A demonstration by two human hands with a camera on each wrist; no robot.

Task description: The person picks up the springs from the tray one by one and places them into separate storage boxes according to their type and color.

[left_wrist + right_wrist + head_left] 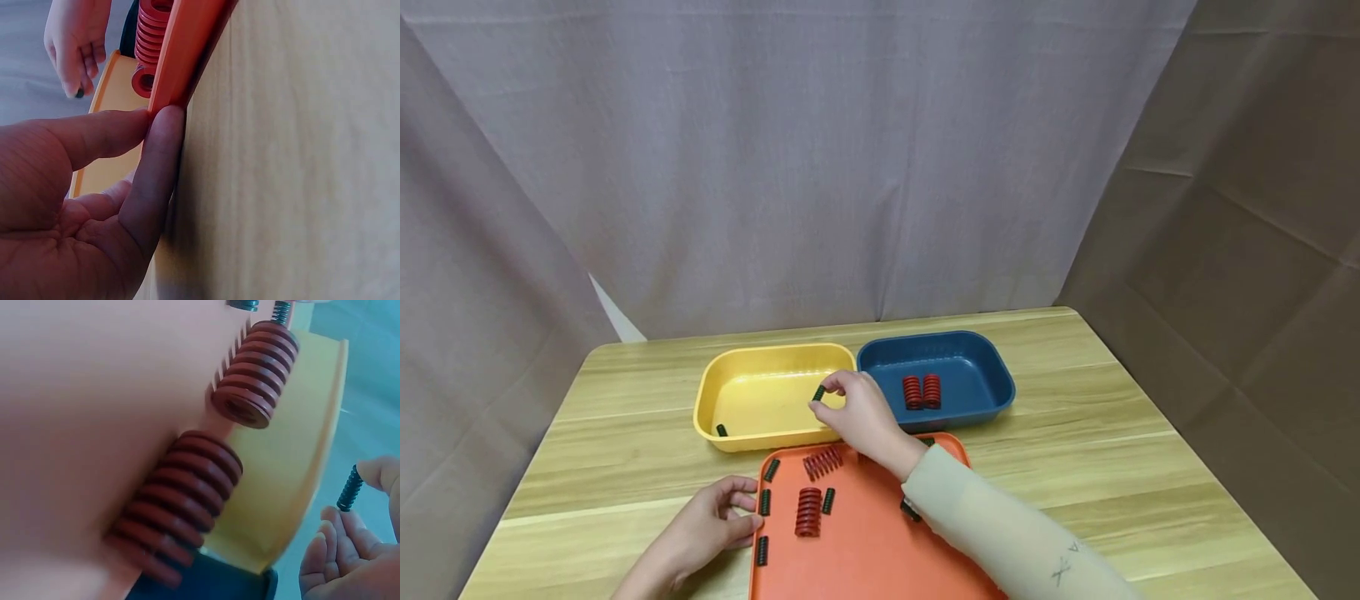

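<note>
My right hand point(867, 417) pinches a small dark green spring point(818, 392) between thumb and fingertips, above the right part of the yellow bin point(775, 440). That spring point(350, 488) stands clear of other things in the right wrist view. On the left, my left hand point(711, 527) grips the rim of the orange tray point(167, 59) between thumb and finger. Lying on the tray are a red spring point(808, 512), another red spring point(823, 462) and several small dark springs point(764, 502). My right forearm hides part of the tray.
One small dark spring point(722, 430) lies in the yellow bin's near left corner. Beside that bin, a blue bin point(996, 404) holds two red springs point(922, 392). Both stand on a wooden table point(1112, 433), behind the tray. Grey curtains point(820, 167) hang behind.
</note>
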